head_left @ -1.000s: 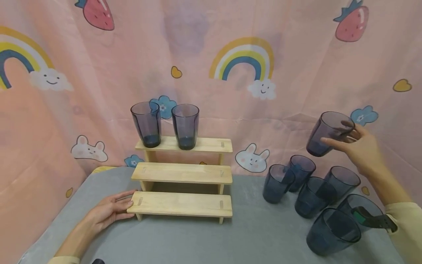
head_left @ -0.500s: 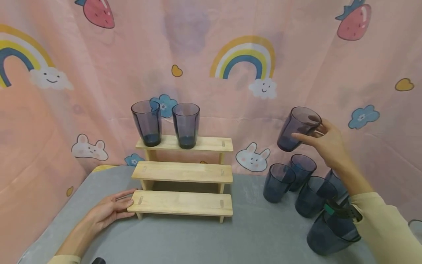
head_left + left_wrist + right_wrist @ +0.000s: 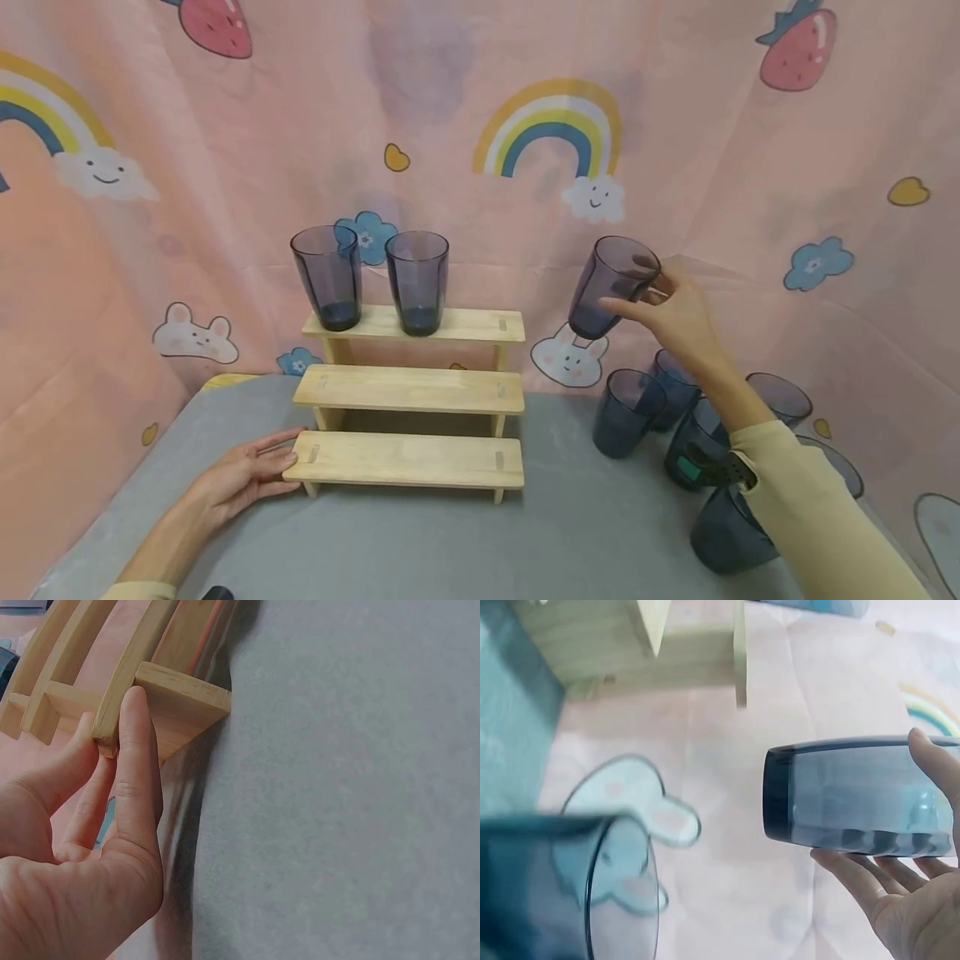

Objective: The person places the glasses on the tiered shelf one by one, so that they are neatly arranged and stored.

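Note:
My right hand (image 3: pixel 678 317) holds a purple-tinted drinking glass (image 3: pixel 611 287) in the air, tilted, with the thumb on one side and the fingers on the other. In the right wrist view the same glass (image 3: pixel 855 796) lies across the frame, base to the left. At the left end of a three-tier wooden step rack (image 3: pixel 405 458), my left hand (image 3: pixel 240 479) grips the edge of the lowest board. The left wrist view shows thumb and fingers on either side of that board (image 3: pixel 124 697). Two more glasses (image 3: pixel 328 279) (image 3: pixel 418 283) stand upright on the top tier.
Several glasses (image 3: pixel 628 412) stand grouped on the grey tabletop (image 3: pixel 420 550) at right, partly hidden by the right forearm. A patterned pink cloth (image 3: pixel 480 50) hangs behind. A small dark object (image 3: pixel 217 592) shows at the bottom edge.
My right hand has carried the glass leftward, from above the right side of the glass group to near the rack's right side. The left hand stays on the rack.

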### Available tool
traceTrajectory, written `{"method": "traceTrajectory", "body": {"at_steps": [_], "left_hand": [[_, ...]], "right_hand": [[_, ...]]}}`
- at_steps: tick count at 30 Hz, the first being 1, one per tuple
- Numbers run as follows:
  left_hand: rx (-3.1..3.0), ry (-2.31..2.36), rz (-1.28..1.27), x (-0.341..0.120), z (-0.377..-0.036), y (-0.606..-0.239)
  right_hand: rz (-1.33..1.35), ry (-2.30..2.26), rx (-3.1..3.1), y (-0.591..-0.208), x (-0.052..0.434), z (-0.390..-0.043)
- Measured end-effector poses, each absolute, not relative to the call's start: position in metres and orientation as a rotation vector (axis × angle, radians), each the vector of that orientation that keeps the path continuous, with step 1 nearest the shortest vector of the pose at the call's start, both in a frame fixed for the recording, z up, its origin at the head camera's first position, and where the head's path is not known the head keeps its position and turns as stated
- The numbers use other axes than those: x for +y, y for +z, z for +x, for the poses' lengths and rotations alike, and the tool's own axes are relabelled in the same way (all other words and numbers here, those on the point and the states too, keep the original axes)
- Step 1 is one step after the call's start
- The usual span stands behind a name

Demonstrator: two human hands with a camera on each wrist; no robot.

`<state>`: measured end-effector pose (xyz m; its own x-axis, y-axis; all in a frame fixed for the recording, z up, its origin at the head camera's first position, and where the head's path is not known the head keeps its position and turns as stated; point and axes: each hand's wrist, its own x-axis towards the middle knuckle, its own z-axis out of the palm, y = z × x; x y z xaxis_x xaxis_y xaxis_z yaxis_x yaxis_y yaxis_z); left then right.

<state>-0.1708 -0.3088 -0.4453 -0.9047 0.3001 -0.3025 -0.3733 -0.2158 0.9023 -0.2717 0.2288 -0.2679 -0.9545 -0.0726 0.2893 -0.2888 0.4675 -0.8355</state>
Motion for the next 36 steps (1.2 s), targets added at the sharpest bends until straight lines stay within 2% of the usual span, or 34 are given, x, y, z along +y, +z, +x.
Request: {"method": "traceTrajectory", "body": {"at_steps": [19, 36], "left_hand": [[1.609, 2.182, -0.092, -0.306, -0.17, -0.442], [1.654, 2.161, -0.107, -0.306, -0.169, -0.442]], "right_hand": [[0.547, 1.613, -2.378, -0.279, 0.151, -0.289], [0.538, 1.564, -2.451, -0.281, 0.126, -0.297]]}}
